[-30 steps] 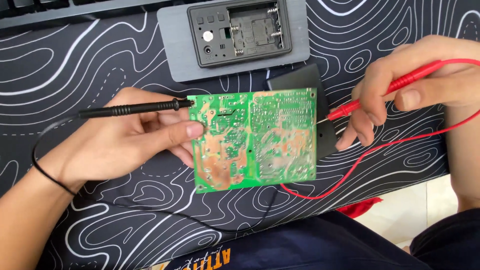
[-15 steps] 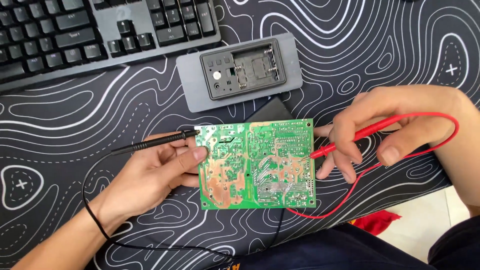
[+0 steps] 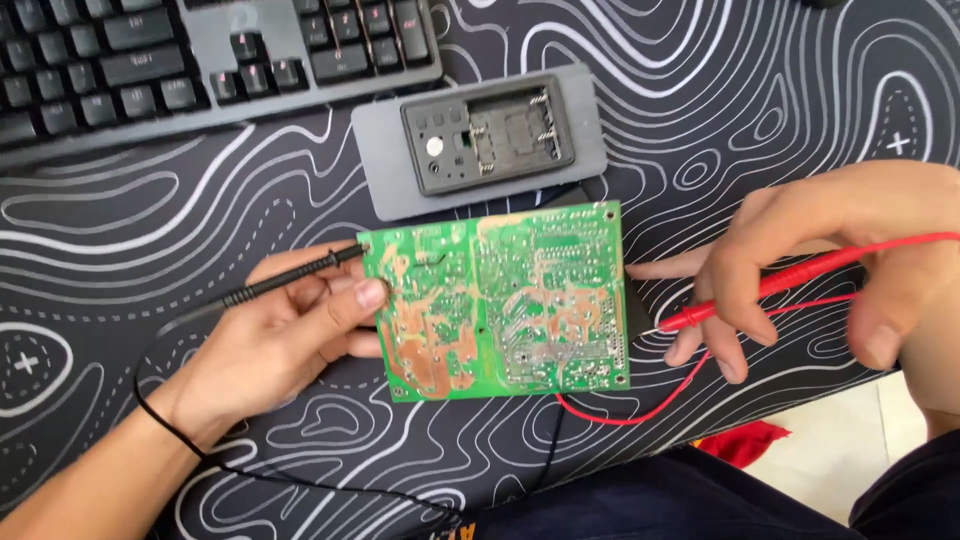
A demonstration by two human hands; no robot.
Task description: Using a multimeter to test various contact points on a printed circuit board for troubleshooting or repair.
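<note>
Desk mat (image 3: 200, 210), black with white contour lines, covering the whole work surface. Keyboard (image 3: 200, 60), dark keys on a grey frame, lying at the upper left edge of the mat. Grey meter housing (image 3: 480, 140), face down with an open dark back compartment, set just above the board. Green circuit board (image 3: 500, 300), solder side up, at the centre of the mat, its upper edge just beside the housing. Left hand (image 3: 270, 345), palm up at the board's left edge, thumb pressed on the board and fingers curled under it, gripping the board and pinching the black probe (image 3: 290, 280), whose tip meets the board's upper left corner. Right hand (image 3: 820, 270), at the board's right side, fingers closed around the red probe (image 3: 770, 290), one fingertip touching the board's right edge; the metal tip lies just beside that edge. Red lead (image 3: 620, 415), looping below the board's lower right corner. Black lead (image 3: 150, 400), curving round the left wrist.
</note>
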